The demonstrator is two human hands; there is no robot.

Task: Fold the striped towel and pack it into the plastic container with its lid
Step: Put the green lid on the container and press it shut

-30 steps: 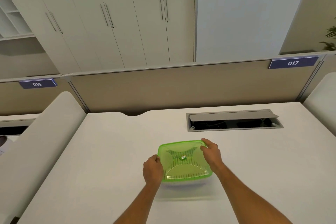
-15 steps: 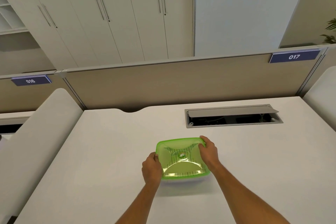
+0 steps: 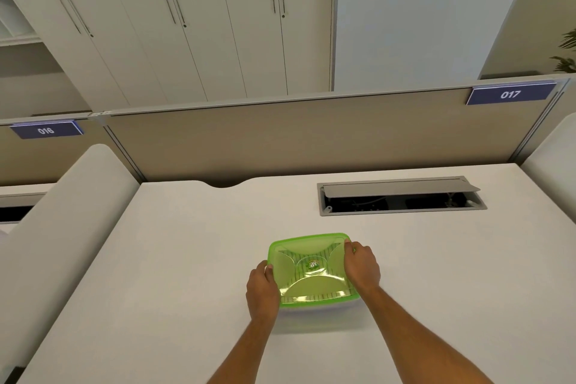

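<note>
A see-through green lid (image 3: 311,271) sits on the plastic container (image 3: 314,307), whose clear wall shows just below the lid's near edge. Dark stripes of the striped towel (image 3: 314,295) show through the lid; the rest of the towel is hidden inside. My left hand (image 3: 261,291) grips the lid's left edge with the thumb on top. On the right edge rests my right hand (image 3: 361,268), with its fingers curled over the far right corner.
The container stands on a white desk (image 3: 171,259). An open grey cable hatch (image 3: 399,196) lies behind it to the right. A beige partition (image 3: 311,134) closes the desk's far side, and rounded white dividers (image 3: 62,212) flank both sides.
Both hands have stayed on the lid's edges. My right hand's fingers have shifted slightly along the far right corner. The camera has tilted a little.
</note>
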